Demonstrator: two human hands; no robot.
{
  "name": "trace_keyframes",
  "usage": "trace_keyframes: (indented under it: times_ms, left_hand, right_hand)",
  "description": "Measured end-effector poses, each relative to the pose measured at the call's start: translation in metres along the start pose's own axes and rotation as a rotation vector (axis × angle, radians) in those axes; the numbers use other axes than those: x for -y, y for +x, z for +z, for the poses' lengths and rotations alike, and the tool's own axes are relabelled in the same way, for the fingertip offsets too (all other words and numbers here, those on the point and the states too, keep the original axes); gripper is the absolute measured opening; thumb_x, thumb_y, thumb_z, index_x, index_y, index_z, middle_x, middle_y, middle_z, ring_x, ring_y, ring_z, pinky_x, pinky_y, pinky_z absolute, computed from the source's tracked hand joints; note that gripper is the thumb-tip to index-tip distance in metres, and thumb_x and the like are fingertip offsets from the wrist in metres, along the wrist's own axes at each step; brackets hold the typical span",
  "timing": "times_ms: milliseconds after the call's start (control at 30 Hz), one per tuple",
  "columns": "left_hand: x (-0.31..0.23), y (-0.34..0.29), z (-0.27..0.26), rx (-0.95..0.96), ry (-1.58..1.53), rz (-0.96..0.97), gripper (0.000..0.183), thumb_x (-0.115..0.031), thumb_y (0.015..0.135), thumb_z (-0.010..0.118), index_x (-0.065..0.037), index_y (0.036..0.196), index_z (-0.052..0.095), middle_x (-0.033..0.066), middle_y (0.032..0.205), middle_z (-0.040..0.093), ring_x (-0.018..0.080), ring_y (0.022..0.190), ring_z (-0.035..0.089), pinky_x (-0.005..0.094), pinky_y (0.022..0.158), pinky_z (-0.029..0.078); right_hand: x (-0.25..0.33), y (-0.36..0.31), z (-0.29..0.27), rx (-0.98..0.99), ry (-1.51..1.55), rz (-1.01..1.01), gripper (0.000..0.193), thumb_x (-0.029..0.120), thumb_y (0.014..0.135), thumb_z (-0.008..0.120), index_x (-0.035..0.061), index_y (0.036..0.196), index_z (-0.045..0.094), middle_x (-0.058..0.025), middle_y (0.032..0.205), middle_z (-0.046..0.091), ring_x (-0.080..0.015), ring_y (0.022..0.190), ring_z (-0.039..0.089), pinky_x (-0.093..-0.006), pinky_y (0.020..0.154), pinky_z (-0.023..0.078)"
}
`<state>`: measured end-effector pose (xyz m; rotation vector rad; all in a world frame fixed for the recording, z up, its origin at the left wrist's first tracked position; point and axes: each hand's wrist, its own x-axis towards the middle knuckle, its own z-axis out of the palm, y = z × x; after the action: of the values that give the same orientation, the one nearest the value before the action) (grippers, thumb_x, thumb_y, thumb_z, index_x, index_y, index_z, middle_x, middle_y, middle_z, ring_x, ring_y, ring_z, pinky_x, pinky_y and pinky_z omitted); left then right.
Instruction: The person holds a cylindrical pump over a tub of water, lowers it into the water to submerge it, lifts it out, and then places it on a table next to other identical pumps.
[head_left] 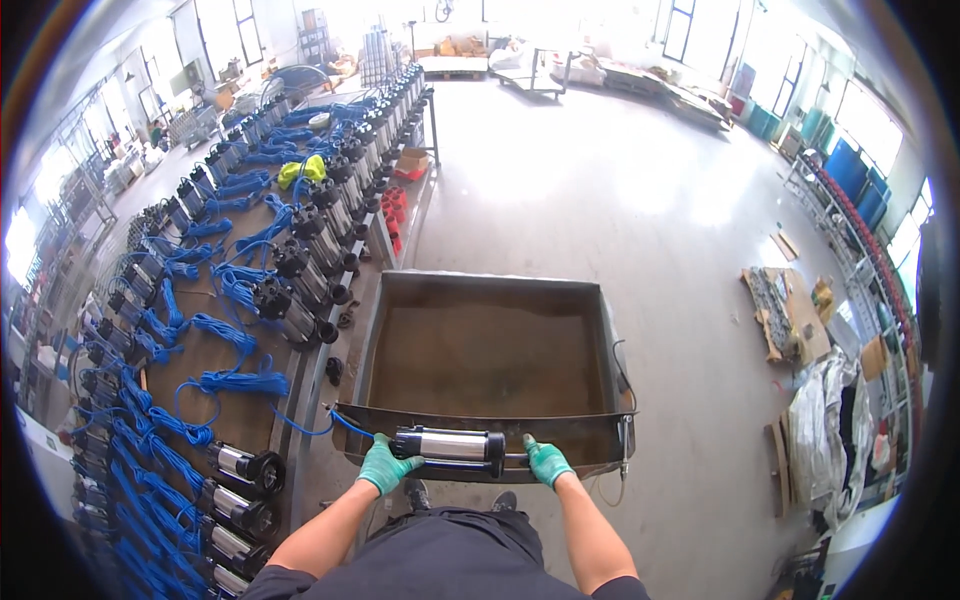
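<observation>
A submersible pump (450, 443), a silver metal cylinder with black ends, lies sideways over the near edge of a water-filled metal tank (490, 280). My left hand (388, 466), in a green glove, is closed at the pump's left end, beside the blue cable (350, 424). My right hand (546, 461), gloved alike, is closed at the opposite end by a short dark fitting, thumb pointing up. The fingers of both hands are partly hidden. A narrow dark bar runs along the pump's lower side between my hands.
On the left, a long workbench (245, 410) carries rows of similar pumps (298, 270) and coiled blue cables (245, 383). A thin hose (626, 450) hangs at the tank's right corner. Further right, plastic sheeting (820, 430) and a pallet (765, 315) lie on the floor.
</observation>
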<state>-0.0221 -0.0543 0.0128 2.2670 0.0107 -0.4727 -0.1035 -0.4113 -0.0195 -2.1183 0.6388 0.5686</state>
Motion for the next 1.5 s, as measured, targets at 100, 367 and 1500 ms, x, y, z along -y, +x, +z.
trace_keyframes:
  times_ms: [100, 367, 1500]
  left_hand:
    - [-0.029, -0.013, -0.008, 0.023, 0.023, -0.021, 0.069, -0.026, 0.073, 0.096, 0.002, 0.114, 0.048, 0.0158, 0.105, 0.072, 0.0235, 0.095, 0.068, 0.0384, 0.089, 0.055]
    - [-0.022, -0.013, -0.01, 0.007, 0.03, -0.025, 0.07, -0.028, 0.072, 0.096, 0.002, 0.114, 0.048, 0.017, 0.106, 0.072, 0.0256, 0.097, 0.069, 0.0384, 0.091, 0.055]
    - [-0.024, -0.006, -0.007, 0.036, 0.045, -0.048, 0.078, -0.029, 0.072, 0.096, 0.007, 0.121, 0.047, 0.0209, 0.112, 0.07, 0.0279, 0.103, 0.069, 0.0385, 0.094, 0.055]
  right_hand:
    - [-0.019, 0.005, 0.015, -0.149, -0.031, -0.078, 0.063, 0.058, 0.106, 0.038, 0.0028, 0.118, 0.067, -0.0255, 0.11, 0.071, -0.0433, 0.101, 0.067, -0.0467, 0.093, 0.051]
    - [-0.008, -0.01, -0.007, 0.216, 0.676, 0.209, 0.043, 0.041, 0.104, 0.058, 0.0066, 0.13, 0.058, -0.0116, 0.102, 0.07, -0.0301, 0.085, 0.068, -0.0418, 0.081, 0.055]
    - [-0.005, -0.007, 0.004, -0.211, 0.001, -0.129, 0.046, 0.048, 0.098, 0.064, 0.0037, 0.111, 0.067, -0.0184, 0.088, 0.071, -0.0358, 0.087, 0.071, -0.0432, 0.081, 0.055]
